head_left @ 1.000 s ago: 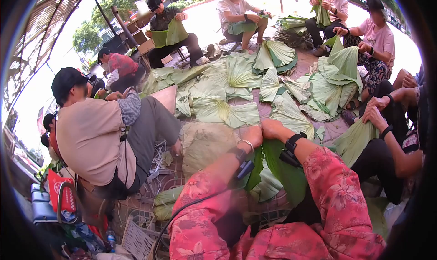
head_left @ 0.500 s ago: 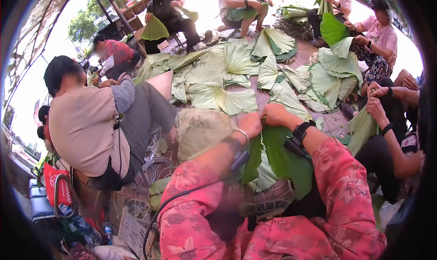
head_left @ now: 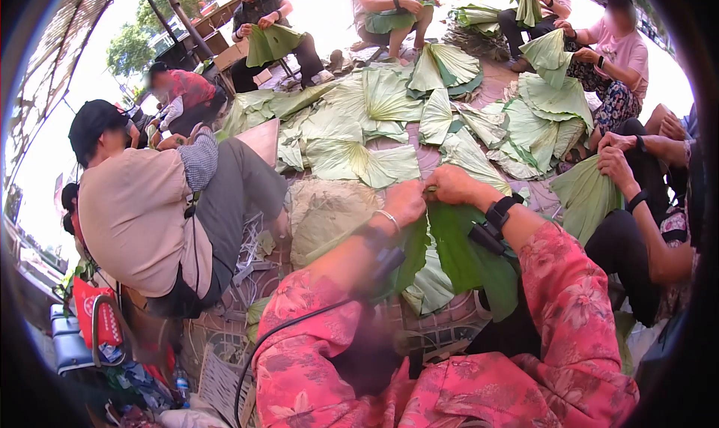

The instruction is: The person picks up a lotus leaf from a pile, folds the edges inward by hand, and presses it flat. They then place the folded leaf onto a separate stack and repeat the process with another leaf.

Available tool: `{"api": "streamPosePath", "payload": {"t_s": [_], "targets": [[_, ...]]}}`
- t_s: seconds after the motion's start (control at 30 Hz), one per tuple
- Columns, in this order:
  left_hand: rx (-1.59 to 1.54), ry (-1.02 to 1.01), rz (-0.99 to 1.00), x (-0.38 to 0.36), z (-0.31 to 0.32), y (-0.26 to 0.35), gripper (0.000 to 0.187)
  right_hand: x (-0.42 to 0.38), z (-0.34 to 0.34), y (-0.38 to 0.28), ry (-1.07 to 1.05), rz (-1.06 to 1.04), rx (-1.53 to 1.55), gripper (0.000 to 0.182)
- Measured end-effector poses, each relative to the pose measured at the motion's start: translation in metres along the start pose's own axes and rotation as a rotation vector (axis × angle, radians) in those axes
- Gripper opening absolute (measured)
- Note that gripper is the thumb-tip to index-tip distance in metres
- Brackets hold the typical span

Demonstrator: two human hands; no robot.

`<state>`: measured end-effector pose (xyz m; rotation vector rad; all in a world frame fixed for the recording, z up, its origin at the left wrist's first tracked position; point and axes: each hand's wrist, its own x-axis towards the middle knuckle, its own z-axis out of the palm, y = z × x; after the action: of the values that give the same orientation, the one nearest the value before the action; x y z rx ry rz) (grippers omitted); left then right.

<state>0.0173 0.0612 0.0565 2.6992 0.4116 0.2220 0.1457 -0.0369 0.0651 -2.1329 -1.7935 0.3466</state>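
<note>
A large green lotus leaf (head_left: 468, 256) hangs down in folds in front of me, its top edge pinched between my two hands. My left hand (head_left: 404, 202), with a bangle at the wrist, is closed on the leaf's upper edge. Right beside it, nearly touching, my right hand (head_left: 451, 184) grips the same edge; a dark band with a small device sits on that wrist. The fingertips are mostly hidden behind the knuckles. Below the held leaf, a paler leaf (head_left: 431, 286) shows near the paving.
Several flattened lotus leaves (head_left: 363, 162) cover the paving ahead. A person in a beige top (head_left: 142, 211) sits close on my left; another person's hands (head_left: 616, 158) hold a leaf on my right. More people sit around the far side. A red bag (head_left: 97, 312) stands lower left.
My hands keep their hold on the leaf and have barely shifted. The person at the right has spread their leaf wider, and people at the back have moved theirs. The view has turned slightly.
</note>
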Motion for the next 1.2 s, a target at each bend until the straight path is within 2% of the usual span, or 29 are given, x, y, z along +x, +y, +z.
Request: {"api": "streamPosePath", "payload": {"t_s": [0.07,0.17,0.27,0.3,0.37,0.47,0.57,0.67,0.77,0.97,1.13,1.2], "targets": [[-0.016,-0.043,-0.031,0.0,-0.002,-0.001,0.015,-0.001,-0.004,0.001,-0.016,-0.032,0.075,0.026],[-0.136,-0.009,0.063,-0.004,-0.005,-0.004,0.019,-0.007,-0.012,-0.002,-0.002,-0.095,0.131,0.022],[-0.339,0.038,0.086,-0.015,-0.026,0.008,0.02,-0.014,-0.025,-0.001,-0.087,-0.056,0.515,0.018],[-0.345,0.021,0.083,-0.017,-0.032,0.011,0.02,-0.016,-0.026,-0.003,-0.062,-0.07,0.509,0.018],[-0.357,-0.007,0.083,-0.016,-0.042,0.015,0.021,-0.019,-0.03,-0.005,-0.008,-0.1,0.488,0.017],[-0.281,0.084,0.129,-0.021,-0.03,0.014,0.025,-0.021,-0.028,-0.006,-0.01,-0.11,0.336,0.018],[-0.34,-0.01,0.058,-0.018,-0.028,0.013,0.029,-0.022,-0.026,-0.004,-0.029,-0.067,0.313,0.019],[-0.325,0.01,0.062,-0.015,-0.026,0.013,0.031,-0.021,-0.024,0.0,0.045,-0.095,0.199,0.022],[-0.13,-0.046,0.047,-0.013,-0.026,0.017,0.027,-0.021,-0.018,0.002,0.032,-0.153,0.142,0.023],[0.15,-0.034,0.139,-0.017,-0.009,0.018,0.015,-0.027,-0.004,-0.009,-0.047,-0.132,-0.117,0.02],[0.394,-0.266,0.268,-0.026,0.001,0.025,0.008,-0.036,0.0,-0.023,-0.232,-0.112,-0.325,0.018],[0.278,-0.009,0.226,-0.011,0.017,0.002,0.008,-0.027,0.007,-0.01,-0.07,-0.072,-0.304,0.018]]}}
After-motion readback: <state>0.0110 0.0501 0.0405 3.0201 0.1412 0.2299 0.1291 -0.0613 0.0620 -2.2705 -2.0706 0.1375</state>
